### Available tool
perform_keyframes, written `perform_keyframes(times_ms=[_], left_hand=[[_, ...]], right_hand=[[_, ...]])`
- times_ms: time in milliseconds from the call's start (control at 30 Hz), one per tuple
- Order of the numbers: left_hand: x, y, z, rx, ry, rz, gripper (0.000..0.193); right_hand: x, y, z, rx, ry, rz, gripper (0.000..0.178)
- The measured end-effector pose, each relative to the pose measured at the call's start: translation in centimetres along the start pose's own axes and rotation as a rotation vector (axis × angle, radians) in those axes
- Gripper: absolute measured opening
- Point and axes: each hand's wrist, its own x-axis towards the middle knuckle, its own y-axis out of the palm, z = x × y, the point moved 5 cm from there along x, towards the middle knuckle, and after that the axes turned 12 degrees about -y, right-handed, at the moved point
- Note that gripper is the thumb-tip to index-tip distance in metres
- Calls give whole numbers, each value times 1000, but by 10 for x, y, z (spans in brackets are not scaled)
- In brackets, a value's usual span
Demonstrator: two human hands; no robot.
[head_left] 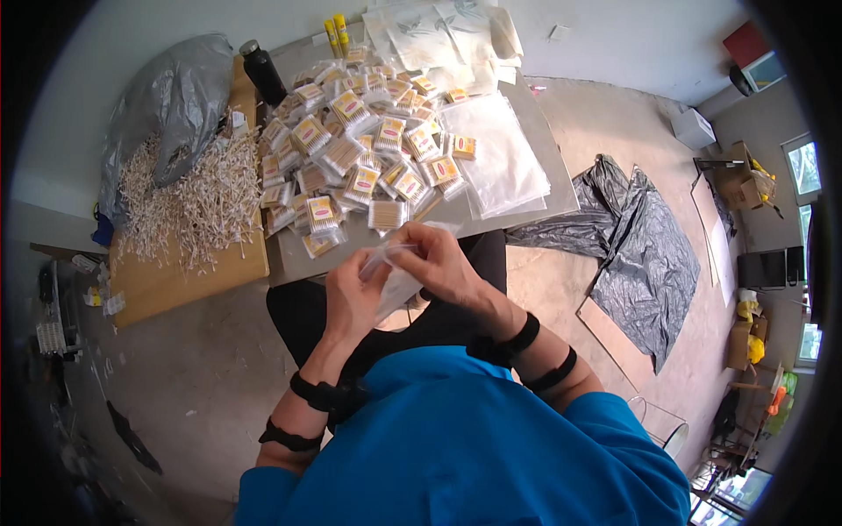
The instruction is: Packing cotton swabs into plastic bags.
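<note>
Over my lap, just off the table's near edge, both hands pinch a clear plastic bag point(396, 296). My left hand point(349, 296) is closed on one side of its upper edge. My right hand point(440, 263) has thumb and fingers pressed together on the other side, and the bag hangs down between them. Whether anything is inside the bag I cannot tell. Just beyond my hands is a heap of small clear packets point(361, 184) holding thin sticks, many with yellow-and-white cards. Flat clear plastic bags point(502, 158) lie stacked to the right of the heap.
Loose cotton swabs point(202, 206) are piled on a brown board point(193, 285) at the left, partly under a grey plastic bag point(175, 96). A dark bottle point(263, 74) and yellow glue sticks point(336, 37) stand at the back. Black plastic sheeting point(645, 263) covers floor at the right.
</note>
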Motion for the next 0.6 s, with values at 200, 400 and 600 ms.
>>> perform_keyframes(times_ms=[200,400,600], left_hand=[[5,16,34,-410,33,-97,13],[5,38,67,-677,-48,116,18],[-1,20,55,-1205,-284,427,31]], right_hand=[[-40,-5,-6,-399,-88,-484,62],[-54,8,-55,535,166,-621,14],[-52,-22,-39,378,-87,-334,21]])
